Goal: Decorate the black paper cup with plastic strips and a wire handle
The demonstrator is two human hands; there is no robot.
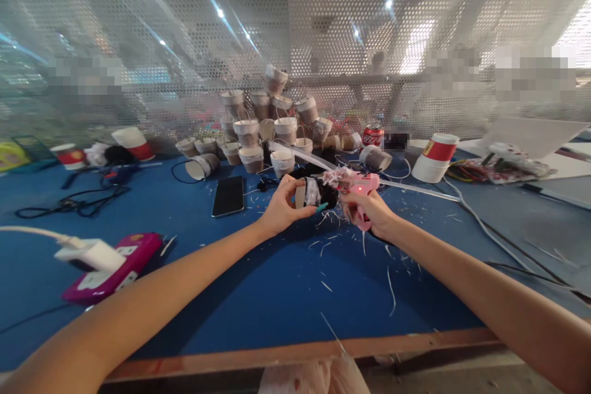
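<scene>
My left hand (287, 206) is closed round a small cup (313, 192), held on its side, with a white band and a black covered end. My right hand (368, 212) grips a pink hot glue gun (367, 183) with a small red light. A long clear glue stick (420, 189) sticks out of its back. The gun's front end, wrapped in pale fluff and strands, is close to the cup's black end; whether they touch I cannot tell. Behind my hands stands a pile of small grey-and-white cups (247, 132) with thin loop handles.
A black phone (228, 196) lies left of my hands. Further left is a magenta power strip (113, 268) with a white plug. Red-and-white paper cups (436, 158), a soda can (372, 137) and cables (489, 228) lie around. Thin strands litter the blue table (277, 295). A perforated metal screen (175, 49) rises behind.
</scene>
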